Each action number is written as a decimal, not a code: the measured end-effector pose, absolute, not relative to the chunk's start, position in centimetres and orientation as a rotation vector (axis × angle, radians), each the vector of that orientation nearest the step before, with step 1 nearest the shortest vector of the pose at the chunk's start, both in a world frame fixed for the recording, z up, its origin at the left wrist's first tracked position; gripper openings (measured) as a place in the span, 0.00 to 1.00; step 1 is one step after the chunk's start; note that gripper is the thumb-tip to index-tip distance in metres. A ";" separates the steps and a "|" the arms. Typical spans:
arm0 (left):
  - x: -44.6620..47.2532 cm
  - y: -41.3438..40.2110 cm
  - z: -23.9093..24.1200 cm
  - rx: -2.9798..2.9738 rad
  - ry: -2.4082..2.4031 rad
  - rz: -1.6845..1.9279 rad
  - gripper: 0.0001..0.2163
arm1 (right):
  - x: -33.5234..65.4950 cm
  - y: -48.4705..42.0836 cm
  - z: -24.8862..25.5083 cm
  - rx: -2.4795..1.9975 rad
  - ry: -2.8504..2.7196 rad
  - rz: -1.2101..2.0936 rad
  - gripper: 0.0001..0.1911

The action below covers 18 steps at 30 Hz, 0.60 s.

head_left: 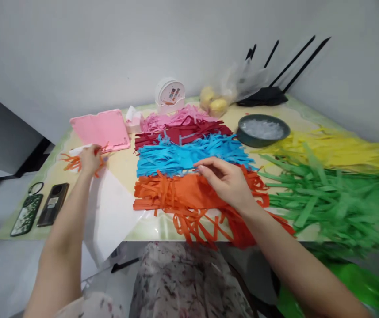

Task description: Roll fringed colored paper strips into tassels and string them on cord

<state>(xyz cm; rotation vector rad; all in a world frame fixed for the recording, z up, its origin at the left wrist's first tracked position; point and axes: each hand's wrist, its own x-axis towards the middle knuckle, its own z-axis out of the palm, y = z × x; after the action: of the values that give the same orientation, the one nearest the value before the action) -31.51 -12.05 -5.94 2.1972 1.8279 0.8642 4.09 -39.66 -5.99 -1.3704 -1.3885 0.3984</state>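
Piles of cut paper strips lie in rows on the table: pink (176, 118), dark red (189, 131), blue (189, 154) and orange (179, 196). My right hand (225, 179) hovers over the orange pile where it meets the blue strips, fingers curled with the tips pinched together; what they hold is too small to see. My left hand (89, 160) reaches far left and closes on a small bunch of orange strips (71, 162) beside a white sheet (108, 212). A pink case (101, 129) lies just beyond it.
Green strips (328, 198) and yellow strips (338, 148) cover the right side. A dark bowl (262, 130), a bag of round fruit (214, 105), a white tub (170, 93) and a router (269, 95) stand at the back. Two phones (40, 207) lie at the left edge.
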 end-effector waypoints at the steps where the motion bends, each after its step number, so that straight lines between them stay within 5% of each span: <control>1: -30.5 -11.7 -7.1 2.250 1.811 0.778 0.06 | 4.5 -39.4 -6.2 -1.394 -1.408 0.366 0.11; 6: -27.5 -11.8 -10.2 2.453 1.698 0.504 0.08 | 8.2 -37.5 -7.3 -1.540 -1.571 0.117 0.10; 11: -25.6 -13.9 -7.3 2.662 1.614 0.565 0.09 | 10.3 -34.4 -8.3 -1.782 -2.100 -0.013 0.12; 18: -13.0 -22.6 -6.0 2.897 0.695 0.283 0.10 | 9.7 -31.6 -9.1 -2.008 -2.396 -0.134 0.08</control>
<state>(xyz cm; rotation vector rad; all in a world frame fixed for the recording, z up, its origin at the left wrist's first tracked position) -13.04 -22.61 -6.03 2.8970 0.6949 0.2826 9.68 -31.64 -9.11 -2.0075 -2.3956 -0.1335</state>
